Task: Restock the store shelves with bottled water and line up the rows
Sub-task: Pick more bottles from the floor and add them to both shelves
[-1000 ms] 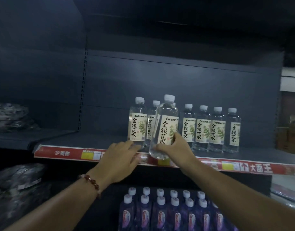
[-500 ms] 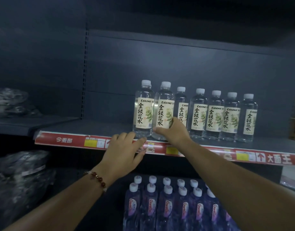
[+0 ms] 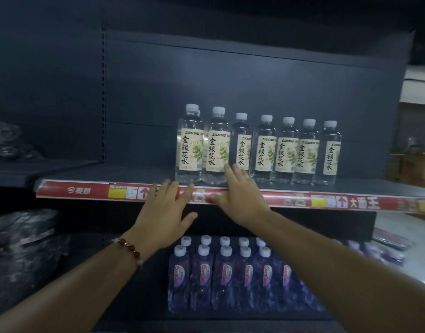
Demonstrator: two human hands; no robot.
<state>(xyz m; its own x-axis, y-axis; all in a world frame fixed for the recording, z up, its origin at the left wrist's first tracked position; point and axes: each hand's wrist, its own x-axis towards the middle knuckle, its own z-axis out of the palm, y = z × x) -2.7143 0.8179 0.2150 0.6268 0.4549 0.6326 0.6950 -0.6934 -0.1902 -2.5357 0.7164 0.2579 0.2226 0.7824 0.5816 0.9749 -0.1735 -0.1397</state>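
Note:
Several clear water bottles with cream labels and white caps stand in a row on the dark shelf. The two leftmost bottles stand nearest the front edge; the third sits further back. My right hand lies flat with straight fingers over the shelf's front edge, fingertips by the base of the second bottle, holding nothing. My left hand, with a bead bracelet on the wrist, is spread open just below the red price strip, touching no bottle.
Shrink-wrapped packs of purple-labelled bottles fill the shelf below. Dark plastic-wrapped bundles lie at the lower left and on the left shelf. Cardboard boxes sit at the far right. The shelf left of the bottles is bare.
My right hand set the bottle it held upright on the shelf beside the leftmost one, then let go and opened. My left hand drew back slightly below the shelf edge.

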